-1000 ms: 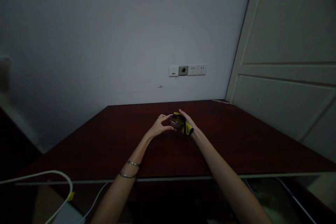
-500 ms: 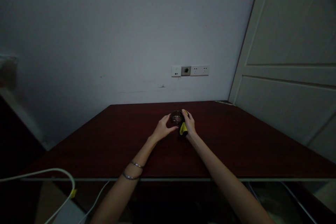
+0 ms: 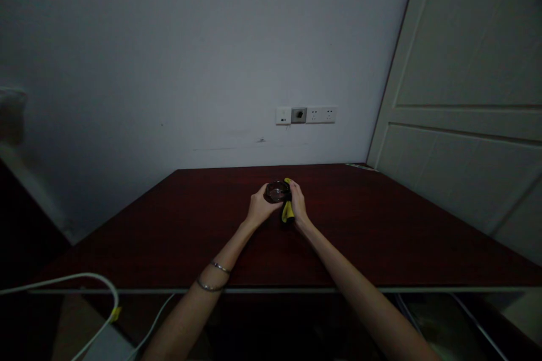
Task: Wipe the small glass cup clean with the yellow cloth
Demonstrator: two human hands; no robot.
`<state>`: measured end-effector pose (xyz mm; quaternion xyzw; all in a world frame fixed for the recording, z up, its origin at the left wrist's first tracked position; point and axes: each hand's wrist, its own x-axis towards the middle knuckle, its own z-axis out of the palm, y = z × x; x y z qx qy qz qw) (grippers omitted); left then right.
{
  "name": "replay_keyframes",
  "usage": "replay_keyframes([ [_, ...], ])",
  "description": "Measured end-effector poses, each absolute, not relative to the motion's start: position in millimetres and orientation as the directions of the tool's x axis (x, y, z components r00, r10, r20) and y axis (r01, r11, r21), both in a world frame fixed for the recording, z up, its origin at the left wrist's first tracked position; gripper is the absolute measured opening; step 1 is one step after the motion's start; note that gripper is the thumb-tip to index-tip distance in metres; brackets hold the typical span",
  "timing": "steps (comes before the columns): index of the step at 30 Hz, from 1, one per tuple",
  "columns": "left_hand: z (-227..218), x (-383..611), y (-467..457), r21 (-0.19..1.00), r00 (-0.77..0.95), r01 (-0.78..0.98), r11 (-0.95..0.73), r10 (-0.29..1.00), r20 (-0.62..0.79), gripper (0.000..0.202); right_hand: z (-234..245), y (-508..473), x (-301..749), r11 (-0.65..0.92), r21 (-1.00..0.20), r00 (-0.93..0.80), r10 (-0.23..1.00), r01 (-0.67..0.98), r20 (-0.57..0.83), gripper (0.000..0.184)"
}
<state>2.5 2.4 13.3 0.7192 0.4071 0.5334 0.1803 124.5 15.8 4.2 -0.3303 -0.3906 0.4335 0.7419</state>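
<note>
A small, dark brown, see-through glass ashtray [image 3: 277,192] with an angular rim is between my hands over the table [image 3: 169,237]. My left hand [image 3: 258,206] grips its left side, thumb along the near edge and fingers round the far left. In my right hand [image 3: 298,203] is a yellow and black cloth [image 3: 288,213], pressed against the ashtray's right side. Part of the cloth hangs below the palm, and a bit of yellow shows above the fingertips. Whether the ashtray's base touches the tabletop I cannot tell.
Behind the table is a pale wall with a row of sockets and a switch [image 3: 298,115]. A white panelled door [image 3: 466,180] stands along the right side. A white cable [image 3: 97,275] loops over the front left edge. The light is dim.
Both hands have shifted a little to the left with the ashtray and the cloth. My left hand has closed more firmly round the ashtray, whose opening now tips more toward me.
</note>
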Motion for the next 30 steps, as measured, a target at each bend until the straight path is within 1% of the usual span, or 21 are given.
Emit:
replay_keyframes([
  [2, 15, 1, 3, 0.715, 0.172, 0.327, -0.618, 0.783, 0.598, 0.050, 6, 17, 128, 0.417, -0.817, 0.312, 0.899, -0.399, 0.307, 0.033],
  [4, 15, -1, 3, 0.726, 0.198, 0.299, -0.619, 0.785, 0.587, 0.061, 10, 17, 131, 0.366, -0.805, 0.261, 0.927, -0.466, 0.271, 0.031],
  [6, 16, -2, 3, 0.706, 0.198, 0.319, -0.632, 0.773, 0.602, 0.073, 15, 15, 134, 0.236, -0.787, 0.145, 0.972, -0.570, 0.186, 0.031],
  [8, 18, -3, 1, 0.658, 0.231, 0.346, -0.669, 0.741, 0.631, 0.080, 21, 12, 137, 0.083, -0.758, 0.006, 0.995, -0.646, 0.103, 0.031],
  [11, 22, -4, -3, 0.588, 0.331, 0.325, -0.741, 0.671, 0.664, 0.080, 26, 8, 142, -0.064, -0.727, -0.123, 0.992, -0.684, 0.029, 0.031],
  [14, 27, -4, -6, 0.538, 0.379, 0.311, -0.784, 0.621, 0.686, 0.082, 26, 9, 148, -0.160, -0.723, -0.215, 0.977, -0.672, -0.017, 0.034],
  [16, 28, -3, -7, 0.505, 0.400, 0.319, -0.802, 0.597, 0.695, 0.082, 24, 12, 151, -0.185, -0.741, -0.245, 0.969, -0.646, -0.028, 0.036],
  [19, 29, -3, -8, 0.477, 0.418, 0.333, -0.814, 0.581, 0.699, 0.085, 22, 16, 154, -0.181, -0.772, -0.261, 0.965, -0.609, -0.020, 0.036],
  [24, 27, -2, -9, 0.502, 0.422, 0.339, -0.796, 0.605, 0.675, 0.089, 20, 20, 154, -0.173, -0.774, -0.256, 0.967, -0.609, -0.014, 0.033],
  [28, 25, 0, -10, 0.498, 0.395, 0.355, -0.791, 0.610, 0.686, 0.087, 19, 20, 152, -0.214, -0.749, -0.291, 0.956, -0.628, -0.030, 0.035],
  [29, 24, 1, -10, 0.494, 0.386, 0.361, -0.791, 0.609, 0.693, 0.087, 19, 20, 151, -0.209, -0.755, -0.288, 0.957, -0.621, -0.028, 0.035],
  [30, 23, 1, -9, 0.492, 0.375, 0.366, -0.790, 0.609, 0.698, 0.086, 19, 19, 150, -0.149, -0.771, -0.230, 0.973, -0.619, -0.003, 0.035],
])
